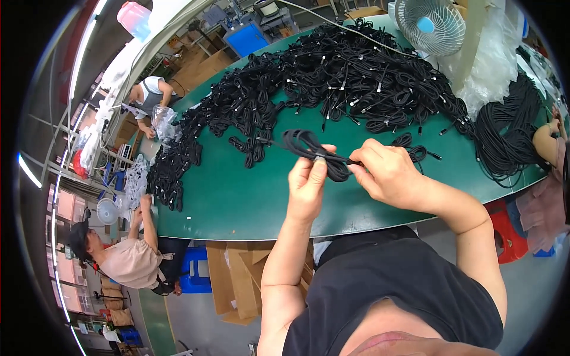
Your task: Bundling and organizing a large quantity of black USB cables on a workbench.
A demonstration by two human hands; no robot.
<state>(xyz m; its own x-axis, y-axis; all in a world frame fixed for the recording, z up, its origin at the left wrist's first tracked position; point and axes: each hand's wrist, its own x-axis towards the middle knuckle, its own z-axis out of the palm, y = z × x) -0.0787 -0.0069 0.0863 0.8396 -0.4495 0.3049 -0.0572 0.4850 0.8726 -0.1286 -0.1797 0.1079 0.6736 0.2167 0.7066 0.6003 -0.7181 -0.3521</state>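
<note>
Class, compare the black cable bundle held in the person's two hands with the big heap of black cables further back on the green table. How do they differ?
The held cable bundle is a single coil, lifted above the table; the heap is many coils lying on the green table. The bundle is gripped by the left hand and right hand; nobody touches the heap. The bundle is small, while the heap sprawls widely. Both are black cable.

Flattened brown cardboard boxes (237, 279): on floor under near table edge, stacked loosely. Clear plastic bags (487, 59): heaped at far right of table beside fan. Brown carton (199, 68): far left, possibly open. No labels or screens legible.
</note>
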